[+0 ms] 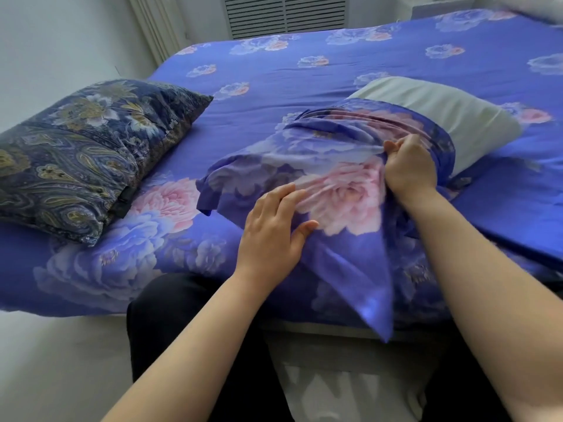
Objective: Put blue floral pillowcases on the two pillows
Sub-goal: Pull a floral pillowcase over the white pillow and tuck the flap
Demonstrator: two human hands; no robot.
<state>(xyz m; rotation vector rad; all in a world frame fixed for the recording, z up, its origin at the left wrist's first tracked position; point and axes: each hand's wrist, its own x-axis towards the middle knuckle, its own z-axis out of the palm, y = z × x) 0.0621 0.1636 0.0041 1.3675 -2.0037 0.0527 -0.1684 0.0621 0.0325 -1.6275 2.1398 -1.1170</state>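
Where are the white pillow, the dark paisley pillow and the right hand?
white pillow (441, 117), head view, on its bare far end.
dark paisley pillow (85, 147), head view, on its top face.
right hand (409, 166), head view, on its back.

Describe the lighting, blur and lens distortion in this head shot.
Head view: soft, even daylight with faint shadows and no glare; wide-angle bending curves the bed edge and stretches both forearms; the right hand gripping the pillowcase and the left hand look slightly smeared, while the paisley pillow stays fairly crisp.
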